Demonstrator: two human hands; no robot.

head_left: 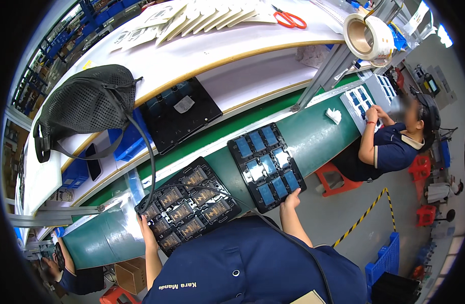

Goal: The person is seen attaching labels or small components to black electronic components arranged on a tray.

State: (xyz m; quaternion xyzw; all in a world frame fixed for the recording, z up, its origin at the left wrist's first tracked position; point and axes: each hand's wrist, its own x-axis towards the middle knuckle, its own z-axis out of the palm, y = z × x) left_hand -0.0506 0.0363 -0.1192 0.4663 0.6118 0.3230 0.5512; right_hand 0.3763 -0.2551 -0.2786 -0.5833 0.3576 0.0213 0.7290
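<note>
Two black trays lie side by side on the green bench top. The left tray (pixel 196 231) has several compartments with dark, gold-marked rectangular pieces in them. My left hand (pixel 148 232) grips its left edge, the fingers partly hidden by the rim. The right tray (pixel 263 205) carries rows of flat pieces with shiny blue faces. At its near right corner, my right hand (pixel 291 199) is closed on the rim, with the thumb on top. A black cable (pixel 216 190) crosses over the left tray and runs toward my body.
A black mesh bag (pixel 90 96) hangs at the shelf's left. Another dark tray (pixel 179 119) sits under the shelf. Above are stacked white sheets (pixel 207 17), orange scissors (pixel 291 20) and a tape roll (pixel 361 36). Co-workers sit at right (pixel 394 144) and far left (pixel 75 278).
</note>
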